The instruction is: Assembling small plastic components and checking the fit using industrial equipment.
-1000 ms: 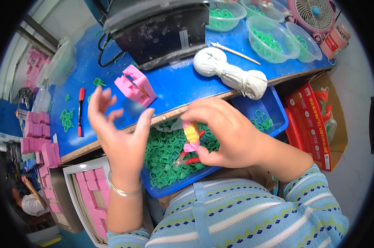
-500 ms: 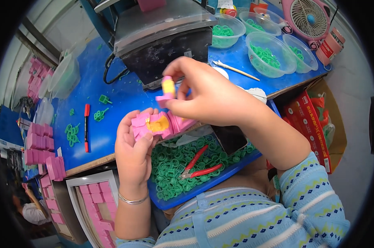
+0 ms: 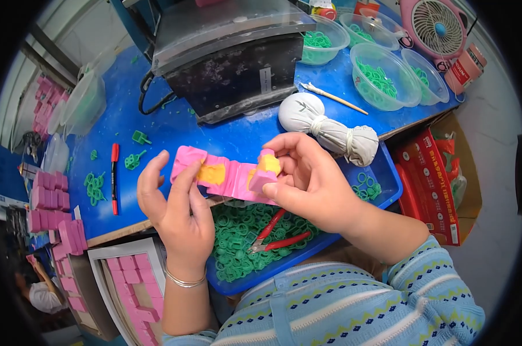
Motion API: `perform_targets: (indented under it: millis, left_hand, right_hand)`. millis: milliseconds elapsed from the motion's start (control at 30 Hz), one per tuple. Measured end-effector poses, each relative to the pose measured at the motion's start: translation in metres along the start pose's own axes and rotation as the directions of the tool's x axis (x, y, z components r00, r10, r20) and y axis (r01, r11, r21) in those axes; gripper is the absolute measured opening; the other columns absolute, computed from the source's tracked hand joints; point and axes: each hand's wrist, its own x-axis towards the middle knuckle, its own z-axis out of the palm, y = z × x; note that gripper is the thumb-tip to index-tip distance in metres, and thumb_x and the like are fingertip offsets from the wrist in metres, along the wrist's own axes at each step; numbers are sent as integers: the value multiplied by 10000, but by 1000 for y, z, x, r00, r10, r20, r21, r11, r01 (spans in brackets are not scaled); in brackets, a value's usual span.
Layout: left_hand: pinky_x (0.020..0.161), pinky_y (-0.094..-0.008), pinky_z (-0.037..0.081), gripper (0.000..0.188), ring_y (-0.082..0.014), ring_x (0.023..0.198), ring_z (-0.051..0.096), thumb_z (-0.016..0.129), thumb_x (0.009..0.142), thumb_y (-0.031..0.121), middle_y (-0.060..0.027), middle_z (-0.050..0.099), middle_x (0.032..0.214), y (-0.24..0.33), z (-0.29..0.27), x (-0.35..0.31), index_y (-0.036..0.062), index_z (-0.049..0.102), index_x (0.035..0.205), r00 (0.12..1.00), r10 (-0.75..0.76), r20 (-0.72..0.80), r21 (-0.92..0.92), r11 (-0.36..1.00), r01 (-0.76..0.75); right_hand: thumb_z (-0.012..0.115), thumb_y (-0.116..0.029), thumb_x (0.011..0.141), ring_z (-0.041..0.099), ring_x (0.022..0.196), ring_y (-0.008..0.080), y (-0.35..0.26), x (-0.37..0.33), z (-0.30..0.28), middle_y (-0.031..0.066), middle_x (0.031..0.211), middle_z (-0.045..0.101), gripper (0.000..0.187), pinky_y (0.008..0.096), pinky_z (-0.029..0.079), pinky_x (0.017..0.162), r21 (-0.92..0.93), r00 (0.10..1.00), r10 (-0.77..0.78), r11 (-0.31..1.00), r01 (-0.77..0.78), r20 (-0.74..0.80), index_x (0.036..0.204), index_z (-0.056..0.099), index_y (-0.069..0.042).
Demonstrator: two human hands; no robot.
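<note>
Apparently part-way along: opened out at frame centre, not closed up, pink mould with yellow inner faces, touched by loosely spread left hand; over its right part, small pink-and-yellow block, pinched by thumb and fingers of right hand, seated or clear impossible to tell.

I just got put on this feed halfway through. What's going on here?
Someone is handling pink-and-yellow pieces with bare hands. The left hand has a finger against the longer pink block, near its yellow patch. The right hand grips a smaller pink-and-yellow piece at that block's right end; whether the two touch there is unclear. Below, red-handled cutters lie on green pieces in a blue tray. A black machine stands on the table beyond.
</note>
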Motion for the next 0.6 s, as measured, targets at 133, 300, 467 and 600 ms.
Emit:
perform_targets:
  millis: [133,300,467,600]
  left_hand:
    - [975,-448,315,598,-351,1156,417,694,743,276,-180,459,1261,9,-2,3,30,495,1250,988,106,116,207,970,-128]
    - [1070,-487,222,1217,-399,1330,239,811,451,568,-246,188,1454,21,9,-4,47,260,1403,974,-111,197,105,990,92]
    - [1080,-464,232,1218,-402,1364,169,864,462,422,-253,74,1478,29,14,-3,50,206,1418,960,-166,227,-74,980,187]
    - [1082,-448,241,1197,-401,1366,163,877,476,245,-248,56,1480,30,17,-4,58,174,1427,962,-182,203,-75,977,201]
  right_hand:
    - [616,-133,831,554,959,157,17,-13,5,98,1075,492,461,321,498,814,272,992,-21,961,56,-128,1194,361,-9]
    - [613,-233,843,582,822,172,29,-20,6,122,1074,513,506,317,515,706,354,995,-13,934,49,-103,1211,357,1]
    - [644,-168,817,575,828,157,20,-18,5,121,1079,508,535,287,509,695,405,998,53,913,-41,-18,1221,348,20]
    - [645,-86,799,573,793,132,-4,-4,1,117,1016,503,456,269,495,666,-199,993,-104,976,93,-48,1164,392,17]
